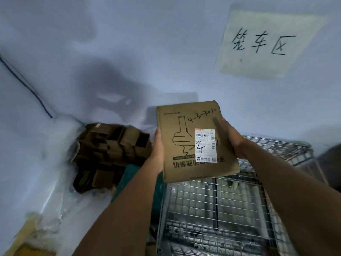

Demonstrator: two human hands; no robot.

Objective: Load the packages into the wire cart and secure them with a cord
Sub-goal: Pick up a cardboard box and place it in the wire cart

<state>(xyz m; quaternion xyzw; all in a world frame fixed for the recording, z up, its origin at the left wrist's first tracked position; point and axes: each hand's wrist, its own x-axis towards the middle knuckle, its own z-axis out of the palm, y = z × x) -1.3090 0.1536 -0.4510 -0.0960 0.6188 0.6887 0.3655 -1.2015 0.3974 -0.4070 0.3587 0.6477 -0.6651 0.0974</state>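
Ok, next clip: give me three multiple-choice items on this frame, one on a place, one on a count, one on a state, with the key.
1. Where is the cardboard package?
A. Lying in the wire cart
B. Held up above the wire cart
C. On the pile of boxes

2. How many hands hold it?
A. None
B. One
C. Two

3. What is the wire cart's state?
A. No packages visible inside
B. Half full
C. Stacked over the rim

Key:
1 B, the package is in the air over the cart's near-left corner.
2 C, the left hand and right hand grip its opposite edges.
3 A, only bare mesh shows through the cart.
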